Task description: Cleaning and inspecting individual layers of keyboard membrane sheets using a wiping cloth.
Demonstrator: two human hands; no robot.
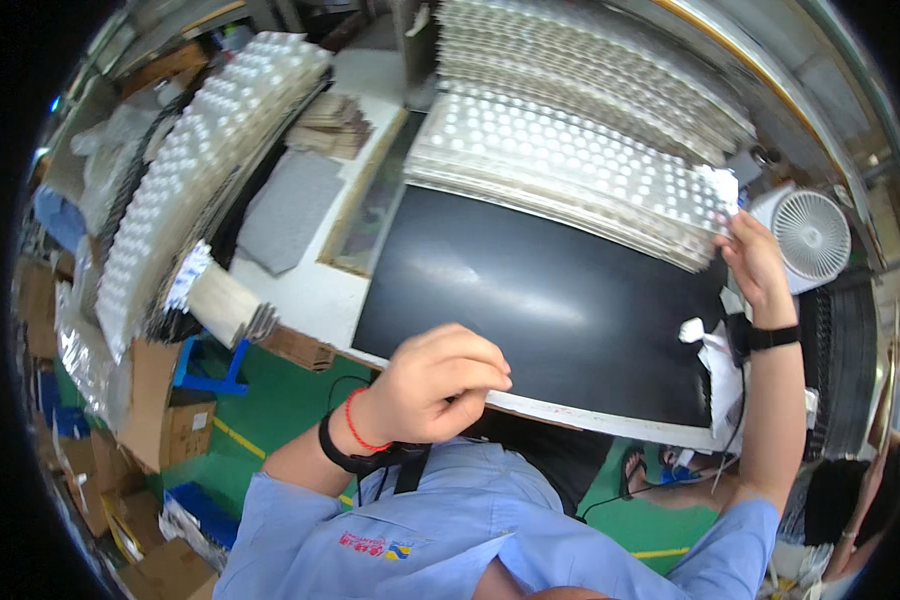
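Note:
My left hand (435, 385) hovers over the near edge of a black mat (530, 300), its fingers curled in and the thumb pressed toward them. Whatever they may hold is hidden. Reaching forward on the right, my right hand (755, 260) has its fingertips closed at the right end of a stack of long pale sheets with round white dots (550, 140). It pinches the end of the top dotted sheet, beside a small crumpled white piece (718, 190). The stack lies along the mat's far side.
Behind rises another layered stack (570, 60). A white fan (810, 235) stands right of my right hand. More dotted sheets (200, 140) and a grey sheet (290, 210) lie left. A crumpled white piece (715, 365) sits at the mat's right edge; cardboard boxes (185, 430) are lower left.

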